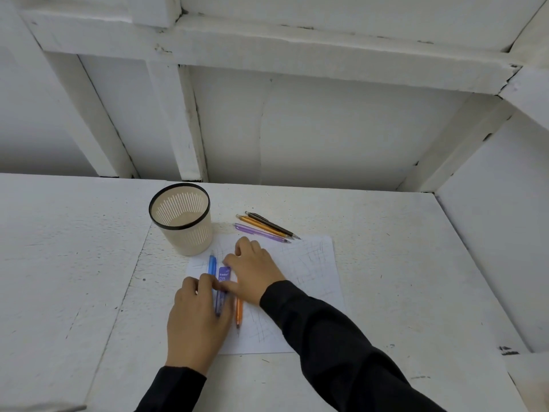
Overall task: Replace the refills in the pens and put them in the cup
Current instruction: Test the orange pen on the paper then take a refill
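Observation:
A beige slotted cup (181,221) with a black rim stands upright on the white table. Three pens lie side by side behind the paper: a black one (269,223), an orange one (261,226) and a purple one (261,233). On the scribbled paper (309,263) lie a blue pen (212,264), a purple refill box marked 2B (224,275), a dark purple pen (219,301) and an orange pen (239,310). My left hand (197,316) rests over the blue and purple pens, fingers touching them. My right hand (252,272) lies beside the refill box, thumb against it.
The white table (386,278) is boxed in by a white wall at the back and a white side panel (499,248) on the right. A seam runs down the tabletop left of the cup. Both arms wear black sleeves.

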The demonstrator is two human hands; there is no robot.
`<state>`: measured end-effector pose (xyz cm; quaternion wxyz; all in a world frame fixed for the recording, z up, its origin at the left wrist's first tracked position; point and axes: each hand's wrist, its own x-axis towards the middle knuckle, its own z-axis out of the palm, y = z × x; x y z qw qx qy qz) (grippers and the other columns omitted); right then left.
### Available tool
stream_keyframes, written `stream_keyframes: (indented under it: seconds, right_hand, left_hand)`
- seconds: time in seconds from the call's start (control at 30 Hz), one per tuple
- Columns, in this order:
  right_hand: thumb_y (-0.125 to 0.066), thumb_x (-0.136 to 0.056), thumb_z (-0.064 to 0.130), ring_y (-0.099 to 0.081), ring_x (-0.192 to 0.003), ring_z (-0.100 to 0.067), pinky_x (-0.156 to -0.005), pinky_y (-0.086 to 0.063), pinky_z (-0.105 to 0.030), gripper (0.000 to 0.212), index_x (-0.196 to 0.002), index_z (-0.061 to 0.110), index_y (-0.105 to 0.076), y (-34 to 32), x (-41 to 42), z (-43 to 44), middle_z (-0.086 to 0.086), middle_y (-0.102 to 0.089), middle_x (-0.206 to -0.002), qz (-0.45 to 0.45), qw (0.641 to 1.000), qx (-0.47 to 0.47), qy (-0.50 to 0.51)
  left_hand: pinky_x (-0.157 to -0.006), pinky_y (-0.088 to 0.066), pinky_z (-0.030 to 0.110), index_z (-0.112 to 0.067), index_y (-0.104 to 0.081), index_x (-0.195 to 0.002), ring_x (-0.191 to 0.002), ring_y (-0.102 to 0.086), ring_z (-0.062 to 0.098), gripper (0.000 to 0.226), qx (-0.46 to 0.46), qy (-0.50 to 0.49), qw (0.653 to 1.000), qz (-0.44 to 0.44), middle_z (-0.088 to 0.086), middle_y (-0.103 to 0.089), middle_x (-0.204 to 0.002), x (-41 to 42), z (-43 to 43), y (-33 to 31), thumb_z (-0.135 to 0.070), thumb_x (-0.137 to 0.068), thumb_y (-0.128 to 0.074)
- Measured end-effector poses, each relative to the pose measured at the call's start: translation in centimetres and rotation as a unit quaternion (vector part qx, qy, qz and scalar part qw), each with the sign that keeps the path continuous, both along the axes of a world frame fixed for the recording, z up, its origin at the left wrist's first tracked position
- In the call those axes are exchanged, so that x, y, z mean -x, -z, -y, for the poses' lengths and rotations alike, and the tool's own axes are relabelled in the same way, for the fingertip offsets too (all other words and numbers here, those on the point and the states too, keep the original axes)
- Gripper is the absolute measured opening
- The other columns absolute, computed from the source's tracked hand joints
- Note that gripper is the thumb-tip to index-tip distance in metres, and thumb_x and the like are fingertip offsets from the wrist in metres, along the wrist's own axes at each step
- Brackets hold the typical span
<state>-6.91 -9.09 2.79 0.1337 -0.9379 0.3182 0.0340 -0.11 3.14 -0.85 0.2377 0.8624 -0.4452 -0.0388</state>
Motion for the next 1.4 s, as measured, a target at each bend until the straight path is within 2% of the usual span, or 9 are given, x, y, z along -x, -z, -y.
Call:
stream_keyframes:
  seconds: [0.2, 0.33, 0.5, 0.63, 0.8, 0.93, 1.13, 1.27, 1.4]
  right_hand:
    - [-0.064, -0.085, 0.038, -0.043, -0.106, -0.023, -0.089, -0.04, -0.033, 0.034, -0.108, 0.015, -0.055, -0.6, 0.0, -0.1, -0.007, -0.048, -0.116, 0.06, 0.992, -0.097, 0.044]
    - [-0.068, -0.084, 0.023, -0.053, -0.083, -0.014, -0.077, -0.048, -0.026, 0.025, -0.1, 0.015, -0.051, -2.6, 1.5, -0.2, -0.001, -0.057, -0.093, 0.195, 0.914, -0.336, 0.114]
    - [-0.065, -0.087, 0.015, -0.068, -0.086, -0.02, -0.084, -0.057, -0.034, 0.022, -0.108, 0.021, -0.06, -4.9, 3.9, -0.8, -0.005, -0.064, -0.091, 0.337, 0.838, -0.409, 0.133]
    - [-0.062, -0.089, 0.009, -0.069, -0.087, -0.017, -0.083, -0.058, -0.033, 0.02, -0.108, 0.013, -0.065, -6.2, 6.1, -0.7, -0.009, -0.068, -0.098, 0.347, 0.847, -0.391, 0.093]
    - [-0.067, -0.085, 0.011, -0.066, -0.089, -0.009, -0.078, -0.058, -0.027, 0.02, -0.105, 0.007, -0.067, -6.7, 7.6, -1.1, -0.004, -0.07, -0.099, 0.39, 0.888, -0.24, 0.054]
    - [-0.064, -0.087, 0.008, -0.066, -0.081, -0.002, -0.072, -0.055, -0.017, 0.016, -0.102, 0.006, -0.071, -6.6, 7.5, -1.7, -0.001, -0.072, -0.092, 0.462, 0.859, -0.215, 0.053]
    - [-0.061, -0.087, 0.013, -0.069, -0.09, -0.023, -0.083, -0.056, -0.032, 0.025, -0.109, 0.004, -0.068, -6.4, 6.7, -3.2, -0.015, -0.072, -0.102, 0.516, 0.627, -0.539, 0.224]
    - [-0.062, -0.085, 0.004, -0.069, -0.092, -0.021, -0.079, -0.055, -0.025, 0.022, -0.107, -0.001, -0.066, -6.4, 6.2, -4.4, -0.018, -0.07, -0.104, 0.523, 0.464, -0.663, 0.267]
    - [-0.06, -0.085, 0.0, -0.07, -0.086, -0.02, -0.07, -0.058, -0.024, 0.02, -0.104, 0.0, -0.068, -6.4, 5.9, -4.7, -0.019, -0.07, -0.101, 0.502, 0.35, -0.728, 0.308]
  left_hand:
    - [-0.06, -0.045, 0.029, -0.015, -0.056, -0.096, -0.072, -0.048, 0.018, 0.043, 0.005, -0.01, 0.999, 0.041, 0.005, -0.054, -0.087, -0.1, -0.2, 0.4, -0.047, -0.072, -0.073]
    - [-0.079, -0.047, 0.036, -0.018, -0.055, -0.119, -0.098, -0.052, 0.024, 0.048, 0.013, -0.008, 1.0, 0.01, 0.006, -0.057, -0.112, -0.1, 0.0, -0.3, -0.048, -0.082, -0.061]
    - [-0.079, -0.048, 0.023, -0.03, -0.053, -0.112, -0.088, -0.06, 0.011, 0.035, 0.109, 0.036, 0.961, -0.251, -0.011, -0.061, -0.098, 1.0, 0.5, -4.0, -0.049, -0.085, -0.044]
    - [-0.071, -0.053, 0.02, -0.034, -0.062, -0.103, -0.086, -0.064, 0.008, 0.024, 0.153, 0.055, 0.909, -0.383, -0.011, -0.068, -0.093, 0.7, 0.6, -6.1, -0.039, -0.08, -0.058]
    - [-0.066, -0.055, 0.021, -0.02, -0.065, -0.103, -0.08, -0.066, 0.013, 0.034, 0.226, -0.004, 0.811, -0.539, -0.001, -0.072, -0.092, 0.3, 1.0, -7.1, -0.028, -0.07, -0.069]
    - [-0.075, -0.058, 0.026, -0.011, -0.055, -0.113, -0.09, -0.07, 0.021, 0.04, 0.306, -0.066, 0.604, -0.733, 0.013, -0.071, -0.099, 1.6, 1.7, -7.9, -0.019, -0.076, -0.065]
    - [-0.075, -0.059, 0.027, -0.009, -0.054, -0.122, -0.108, -0.065, 0.024, 0.038, 0.38, -0.136, 0.459, -0.791, 0.019, -0.062, -0.121, 2.8, 2.3, -8.6, -0.015, -0.085, -0.057]
    - [-0.072, -0.059, 0.027, -0.019, -0.052, -0.132, -0.098, -0.068, 0.021, 0.05, 0.411, -0.108, 0.512, -0.747, 0.008, -0.071, -0.1, 2.4, 2.2, -9.0, -0.016, -0.082, -0.057]
    - [-0.077, -0.058, 0.028, -0.027, -0.052, -0.131, -0.102, -0.066, 0.019, 0.049, 0.407, -0.07, 0.668, -0.619, 0.006, -0.062, -0.111, 2.2, 2.0, -9.9, -0.016, -0.083, -0.058]
